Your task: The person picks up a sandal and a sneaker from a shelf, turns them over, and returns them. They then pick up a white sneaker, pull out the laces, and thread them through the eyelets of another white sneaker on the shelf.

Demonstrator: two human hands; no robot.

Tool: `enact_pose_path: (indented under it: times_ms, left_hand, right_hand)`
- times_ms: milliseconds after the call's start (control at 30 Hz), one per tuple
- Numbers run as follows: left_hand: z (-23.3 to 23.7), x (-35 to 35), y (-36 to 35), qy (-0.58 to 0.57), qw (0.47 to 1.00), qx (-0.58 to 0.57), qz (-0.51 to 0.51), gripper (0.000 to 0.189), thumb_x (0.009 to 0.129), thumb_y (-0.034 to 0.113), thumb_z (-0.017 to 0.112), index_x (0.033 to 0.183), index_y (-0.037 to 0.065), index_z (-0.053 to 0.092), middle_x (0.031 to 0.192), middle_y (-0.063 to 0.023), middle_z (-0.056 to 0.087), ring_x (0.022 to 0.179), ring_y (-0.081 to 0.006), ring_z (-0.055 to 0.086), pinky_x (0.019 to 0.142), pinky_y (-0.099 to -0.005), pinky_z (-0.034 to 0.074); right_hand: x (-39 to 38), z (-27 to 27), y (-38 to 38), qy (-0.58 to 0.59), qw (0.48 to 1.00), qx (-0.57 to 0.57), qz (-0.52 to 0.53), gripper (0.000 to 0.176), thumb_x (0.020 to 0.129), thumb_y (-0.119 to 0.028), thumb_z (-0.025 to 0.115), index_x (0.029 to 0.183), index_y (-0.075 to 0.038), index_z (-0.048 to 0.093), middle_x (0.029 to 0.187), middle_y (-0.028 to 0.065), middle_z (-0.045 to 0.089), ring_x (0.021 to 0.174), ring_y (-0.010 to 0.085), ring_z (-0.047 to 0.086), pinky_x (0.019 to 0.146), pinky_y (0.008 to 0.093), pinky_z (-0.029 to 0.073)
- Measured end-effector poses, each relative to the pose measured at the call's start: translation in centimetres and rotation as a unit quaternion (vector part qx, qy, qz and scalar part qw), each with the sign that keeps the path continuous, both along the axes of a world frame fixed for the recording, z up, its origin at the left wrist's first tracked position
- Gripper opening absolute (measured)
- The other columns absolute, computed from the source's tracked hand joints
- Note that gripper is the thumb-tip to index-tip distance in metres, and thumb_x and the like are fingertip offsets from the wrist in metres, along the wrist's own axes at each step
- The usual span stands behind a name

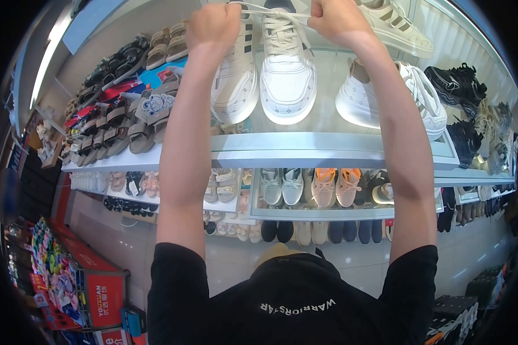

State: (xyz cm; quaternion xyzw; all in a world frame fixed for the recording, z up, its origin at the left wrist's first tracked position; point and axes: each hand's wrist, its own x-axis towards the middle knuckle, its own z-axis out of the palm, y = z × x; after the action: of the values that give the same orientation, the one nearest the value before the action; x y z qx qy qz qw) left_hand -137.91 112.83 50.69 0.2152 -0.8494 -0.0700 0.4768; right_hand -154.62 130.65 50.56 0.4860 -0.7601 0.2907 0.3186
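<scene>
A white sneaker (288, 80) with a faint pattern round its toe stands on the glass-topped shelf, toe towards me. Its pale shoelace (269, 10) runs out to both sides at the top of the view. My left hand (214, 24) is closed on one end of the lace, and my right hand (341, 22) is closed on the other, so the lace looks drawn taut above the shoe. Beside it on the left stands a beige-and-white sneaker (236, 86) with dark stripes, partly hidden by my left hand and forearm.
Behind my right forearm is another white sneaker (423, 98); a striped sneaker (400, 29) lies above it. Sandals (141, 129) fill the left side, black shoes (457, 86) the right. The shelf's front edge (305, 156) crosses below, over lower rows of shoes (325, 192).
</scene>
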Motion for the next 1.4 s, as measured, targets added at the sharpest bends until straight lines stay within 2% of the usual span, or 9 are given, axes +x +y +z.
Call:
enact_pose_path:
  times_ms: [433, 500, 633, 733, 800, 1133, 1233, 1267, 1400]
  left_hand:
    - [0.3, 1.0, 0.9, -0.04, 0.997, 0.024, -0.055, 0.034, 0.08, 0.033, 0.059, 0.063, 0.005, 0.069, 0.057, -0.0038, 0.066, 0.055, -0.0138, 0.061, 0.058, -0.032, 0.049]
    - [0.2, 0.8, 1.1, -0.033, 0.998, 0.008, -0.046, 0.034, 0.08, 0.032, 0.059, 0.062, 0.005, 0.068, 0.057, -0.0032, 0.064, 0.054, -0.0144, 0.06, 0.057, -0.0323, 0.048]
    - [0.2, 0.8, 0.7, -0.03, 0.999, -0.008, -0.025, 0.034, 0.08, 0.031, 0.058, 0.062, 0.005, 0.068, 0.057, -0.0032, 0.065, 0.054, -0.0143, 0.06, 0.057, -0.0321, 0.048]
    - [0.2, 0.9, 0.6, -0.042, 0.999, 0.012, -0.023, 0.032, 0.081, 0.031, 0.058, 0.064, 0.005, 0.069, 0.058, -0.0032, 0.066, 0.055, -0.0144, 0.061, 0.058, -0.0326, 0.049]
    - [-0.1, 0.7, 0.7, -0.024, 0.997, -0.005, -0.071, 0.031, 0.081, 0.03, 0.058, 0.068, 0.005, 0.071, 0.06, -0.0035, 0.068, 0.056, -0.0148, 0.062, 0.059, -0.0329, 0.05]
    - [0.1, 0.6, 0.7, -0.073, 0.997, 0.001, -0.018, 0.031, 0.081, 0.031, 0.059, 0.069, 0.005, 0.072, 0.063, -0.0046, 0.07, 0.058, -0.0147, 0.065, 0.061, -0.0321, 0.052]
    - [0.3, 0.8, 0.7, -0.093, 0.996, -0.009, -0.009, 0.032, 0.081, 0.032, 0.06, 0.067, 0.005, 0.071, 0.062, -0.0048, 0.069, 0.058, -0.0156, 0.065, 0.061, -0.0325, 0.052]
    - [0.3, 0.9, 0.8, -0.107, 0.994, -0.017, -0.006, 0.033, 0.081, 0.032, 0.06, 0.066, 0.005, 0.071, 0.062, -0.0049, 0.069, 0.059, -0.0164, 0.065, 0.061, -0.0329, 0.053]
    - [0.5, 1.1, 2.1, -0.168, 0.986, 0.002, 0.003, 0.034, 0.082, 0.033, 0.059, 0.067, 0.004, 0.071, 0.061, -0.0057, 0.068, 0.059, -0.0189, 0.066, 0.064, -0.0341, 0.053]
  right_hand:
    - [-2.0, -0.3, -0.5, -0.113, 0.993, 0.02, 0.011, 0.012, 0.074, -0.016, 0.068, 0.073, -0.005, 0.072, 0.076, 0.0211, 0.071, 0.087, 0.0378, 0.069, 0.089, 0.0451, 0.051]
    - [-3.3, -2.0, -2.3, 0.142, 0.982, -0.107, -0.07, 0.013, 0.074, -0.015, 0.067, 0.076, -0.003, 0.072, 0.078, 0.0224, 0.07, 0.087, 0.0391, 0.069, 0.084, 0.046, 0.053]
    - [-2.4, -1.1, -1.9, 0.143, 0.978, -0.124, -0.086, 0.014, 0.075, -0.012, 0.065, 0.082, -0.001, 0.07, 0.082, 0.0246, 0.07, 0.086, 0.0395, 0.069, 0.079, 0.0469, 0.054]
    - [-1.1, 0.3, -0.2, -0.126, 0.992, -0.02, 0.002, 0.015, 0.077, -0.008, 0.06, 0.089, -0.001, 0.067, 0.086, 0.0259, 0.069, 0.085, 0.0406, 0.068, 0.079, 0.0471, 0.054]
    - [-2.2, -0.9, -0.8, 0.1, 0.981, -0.167, 0.001, 0.013, 0.079, -0.006, 0.057, 0.088, -0.002, 0.065, 0.085, 0.0252, 0.068, 0.083, 0.0406, 0.068, 0.077, 0.0473, 0.054]
    - [-2.4, -1.5, -1.8, 0.17, 0.969, -0.158, -0.08, 0.013, 0.081, -0.005, 0.054, 0.089, -0.004, 0.064, 0.086, 0.0239, 0.068, 0.084, 0.0415, 0.066, 0.072, 0.0504, 0.053]
    - [-1.3, -0.8, -1.5, 0.118, 0.981, -0.155, -0.001, 0.012, 0.09, -0.011, 0.055, 0.092, -0.006, 0.066, 0.086, 0.0184, 0.071, 0.079, 0.0323, 0.069, 0.066, 0.0425, 0.054]
    - [-0.9, -0.1, -1.0, -0.109, 0.976, -0.15, 0.117, 0.015, 0.094, -0.015, 0.054, 0.095, -0.006, 0.067, 0.087, 0.0142, 0.072, 0.076, 0.025, 0.067, 0.064, 0.0368, 0.052]
    - [1.2, 0.1, -1.1, -0.521, 0.743, -0.132, 0.398, 0.026, 0.103, -0.025, 0.049, 0.103, -0.007, 0.068, 0.089, 0.0034, 0.071, 0.068, 0.008, 0.059, 0.058, 0.0232, 0.047]
